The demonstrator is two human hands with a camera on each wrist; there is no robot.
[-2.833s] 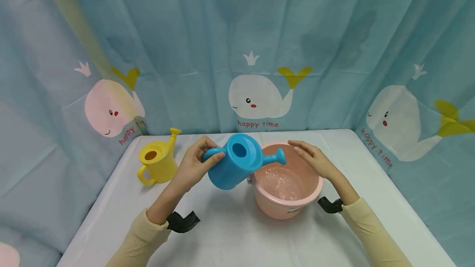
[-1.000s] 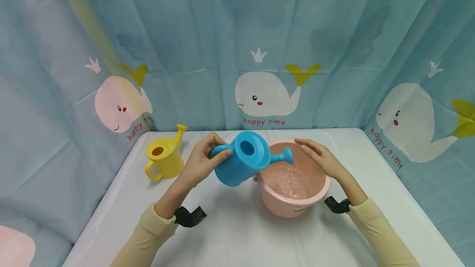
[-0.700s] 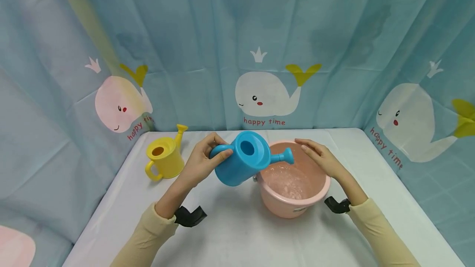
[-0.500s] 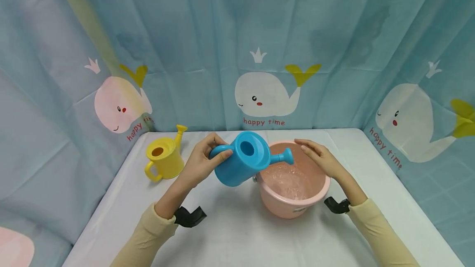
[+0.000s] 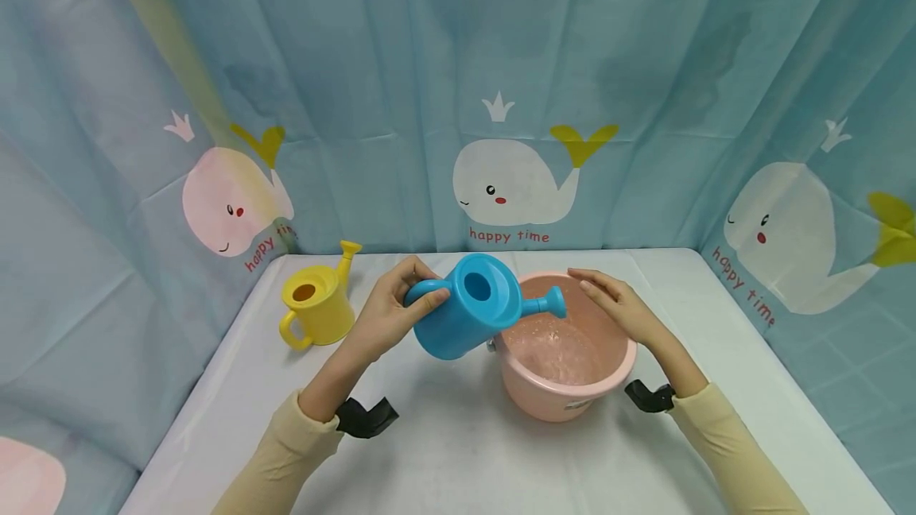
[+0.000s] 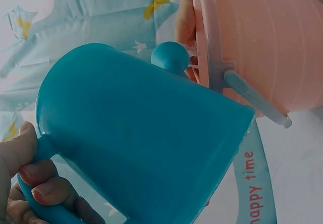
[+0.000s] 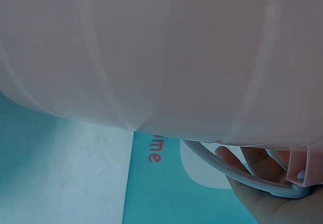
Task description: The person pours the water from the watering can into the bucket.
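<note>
In the head view my left hand (image 5: 393,308) grips the handle of a blue watering can (image 5: 465,316), which is off the table and tilted right. Its spout reaches over a pink bucket (image 5: 533,396) that stands on the table. Rippled water (image 5: 554,348) shows inside the bucket, and the left wrist view has fine streams near the spout head (image 6: 170,56). My right hand (image 5: 619,308) holds the bucket's far right rim. In the right wrist view, fingers (image 7: 232,158) show beside the bucket's grey handle (image 7: 242,176); the rest of the grip is partly hidden.
A yellow watering can (image 5: 318,304) stands upright at the table's back left, its spout pointing up. The white-covered table (image 5: 444,451) is enclosed at the back and sides by a blue curtain (image 5: 372,102) with whale prints.
Since the oldest frame the whole view has shifted slightly. The hands, blue watering can and bucket keep their places relative to each other, while the water surface in the bucket keeps rippling.
</note>
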